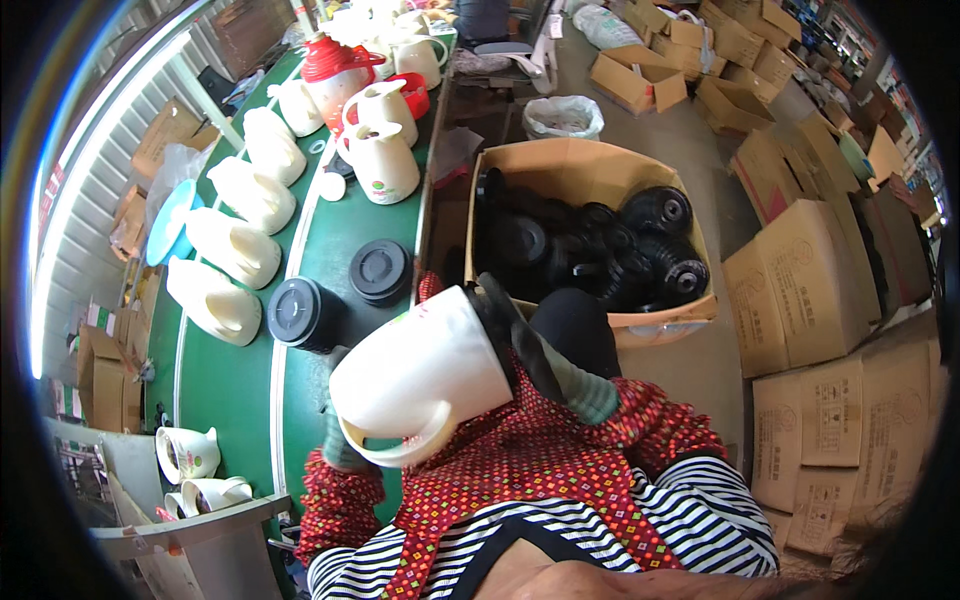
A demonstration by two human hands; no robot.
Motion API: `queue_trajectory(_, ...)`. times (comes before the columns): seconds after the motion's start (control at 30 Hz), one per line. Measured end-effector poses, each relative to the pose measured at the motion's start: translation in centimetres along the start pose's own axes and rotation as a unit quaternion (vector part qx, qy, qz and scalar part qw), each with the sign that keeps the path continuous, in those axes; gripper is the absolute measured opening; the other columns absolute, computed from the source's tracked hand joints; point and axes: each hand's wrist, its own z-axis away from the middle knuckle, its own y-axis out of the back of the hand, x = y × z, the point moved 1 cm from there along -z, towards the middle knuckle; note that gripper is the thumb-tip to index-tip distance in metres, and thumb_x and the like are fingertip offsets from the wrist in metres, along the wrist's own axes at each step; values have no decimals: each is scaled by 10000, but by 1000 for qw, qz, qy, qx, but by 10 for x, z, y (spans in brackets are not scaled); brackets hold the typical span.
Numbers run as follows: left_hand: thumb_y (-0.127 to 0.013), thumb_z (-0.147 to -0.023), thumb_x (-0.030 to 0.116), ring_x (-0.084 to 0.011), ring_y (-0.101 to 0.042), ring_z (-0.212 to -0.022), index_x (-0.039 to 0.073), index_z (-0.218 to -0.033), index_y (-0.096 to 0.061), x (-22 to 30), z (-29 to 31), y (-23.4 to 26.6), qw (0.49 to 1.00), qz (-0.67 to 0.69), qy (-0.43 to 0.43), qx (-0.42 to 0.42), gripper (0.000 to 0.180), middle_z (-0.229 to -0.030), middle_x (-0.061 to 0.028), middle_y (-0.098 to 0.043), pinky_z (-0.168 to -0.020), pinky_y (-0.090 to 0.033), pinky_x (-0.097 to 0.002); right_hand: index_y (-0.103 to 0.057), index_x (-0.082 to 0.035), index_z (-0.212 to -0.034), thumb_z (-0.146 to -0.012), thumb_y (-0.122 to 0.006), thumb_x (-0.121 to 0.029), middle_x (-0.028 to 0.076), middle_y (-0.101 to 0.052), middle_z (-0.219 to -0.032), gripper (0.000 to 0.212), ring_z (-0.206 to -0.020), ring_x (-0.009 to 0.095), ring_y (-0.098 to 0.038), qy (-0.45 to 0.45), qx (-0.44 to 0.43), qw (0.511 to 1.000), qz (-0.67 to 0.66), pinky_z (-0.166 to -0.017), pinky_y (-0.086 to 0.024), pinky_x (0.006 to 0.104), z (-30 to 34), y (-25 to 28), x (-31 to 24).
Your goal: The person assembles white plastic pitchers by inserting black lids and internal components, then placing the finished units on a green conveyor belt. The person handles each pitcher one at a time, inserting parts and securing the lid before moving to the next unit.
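Note:
A white jug body (425, 365) with a looped handle lies tilted on its side in front of my chest. My left hand (343, 425), in a grey-green glove, is closed around its left end; the jug hides most of those fingers. At the other end, my right hand (540, 350), in a dark-palmed glove with a striped cuff, grips the rim. Something black shows there between glove and jug; I cannot tell base from glove. Just beyond on the bench are black round bases (380, 272) and another black stack (303, 312).
A green bench (325, 235) carries a row of white jugs lying down (235, 245), upright jugs (382, 165) and red parts (330, 60). An open carton (570, 155) of black bases stands ahead right. Stacked cartons (800, 290) line the right; a grey bin (215, 530) sits lower left.

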Motion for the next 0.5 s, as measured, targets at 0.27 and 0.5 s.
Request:
queue_trajectory(0.27, -609, -1046, 231, -292, -639, -1195, 35, -1404, -515, -69, -17, -24, 981, -125, 17, -146, 419, -1361, -160, -628, -1010, -536, -436, -472, -121, -1556, -750, -778, -724, 374, -200, -1658, 1052, -1524, 606, -185, 276, -288, 729, 557, -1201, -205, 699, -32, -35, -87)
queue_trajectory(0.5, -536, -1095, 247, -303, -593, -1324, 37, -1561, -395, -19, -3, 39, 954, -240, -104, -145, 530, -1486, -176, -571, -1100, -514, -447, -489, -77, -1525, -907, -725, -380, 257, -297, -1658, 728, -1533, 431, -309, 271, -84, 899, 333, -1262, -230, 521, -17, 0, -25)
